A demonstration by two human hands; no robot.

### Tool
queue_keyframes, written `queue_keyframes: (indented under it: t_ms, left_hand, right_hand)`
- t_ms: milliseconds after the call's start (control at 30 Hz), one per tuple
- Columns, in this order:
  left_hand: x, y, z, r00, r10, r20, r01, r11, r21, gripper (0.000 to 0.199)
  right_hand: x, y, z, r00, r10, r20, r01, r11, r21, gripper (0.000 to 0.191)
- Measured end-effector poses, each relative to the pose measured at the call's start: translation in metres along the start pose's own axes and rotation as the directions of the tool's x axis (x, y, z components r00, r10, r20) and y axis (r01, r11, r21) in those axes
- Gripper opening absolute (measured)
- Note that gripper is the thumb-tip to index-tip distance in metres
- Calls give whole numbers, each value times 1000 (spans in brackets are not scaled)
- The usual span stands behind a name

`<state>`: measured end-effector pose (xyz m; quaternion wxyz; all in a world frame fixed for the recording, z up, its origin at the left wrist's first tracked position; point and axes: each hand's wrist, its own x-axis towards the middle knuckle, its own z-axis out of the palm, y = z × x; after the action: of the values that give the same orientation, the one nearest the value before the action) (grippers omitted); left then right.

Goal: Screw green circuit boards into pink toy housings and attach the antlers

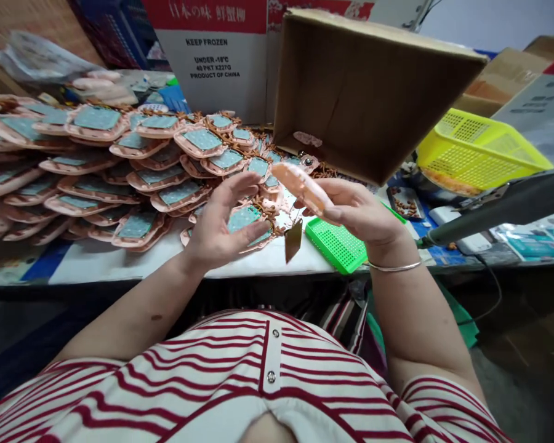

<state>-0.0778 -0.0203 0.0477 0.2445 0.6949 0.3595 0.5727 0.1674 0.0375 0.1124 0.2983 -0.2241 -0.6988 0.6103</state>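
My right hand (357, 212) is closed on a pink plastic casing (302, 187), held tilted on edge above the table between thumb and fingers. A small flat brownish rectangular piece (293, 242) hangs just below the casing; a thin wire seems to carry it, though I cannot tell where it joins. To the left of the casing, my left hand (226, 221) is open, thumb and fingers apart, holding nothing. Behind that hand lie stacked pink casings (161, 178) with light-blue panels. Partly hidden by its fingers is another such casing (244, 218).
An open cardboard box (346, 92) lies on its side at the back, near a white carton (212, 67). To the right are a green perforated tray (337, 243), a yellow basket (480, 144) and a dark arm-like bar (493, 206) jutting inward.
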Motion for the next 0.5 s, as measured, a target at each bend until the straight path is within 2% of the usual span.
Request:
queue_keyframes:
  t_ms: [67,133,233,300,400,500]
  left_hand:
    - [1,-6,3,995,-25,100,52,960,-276,82]
    - [2,-8,6,974,-61,217,153,887,-435,86]
    - [5,-4,6,898,-102,428,335,789,-515,94]
    - [6,3,4,854,-96,511,401,747,-530,101]
    - [7,13,2,828,-153,539,471,712,-522,106]
    - [6,20,3,829,-337,447,548,651,-525,110]
  right_hand:
    - [1,13,13,1000,-12,5,11,989,149,48]
    - [3,31,30,999,16,29,-25,947,320,50]
    - [4,57,60,996,60,69,-88,845,527,46]
    - [2,68,80,997,52,49,-71,778,624,43]
    - [-2,75,100,999,36,22,-41,706,707,42]
    - [-4,80,107,992,26,124,-111,644,757,51]
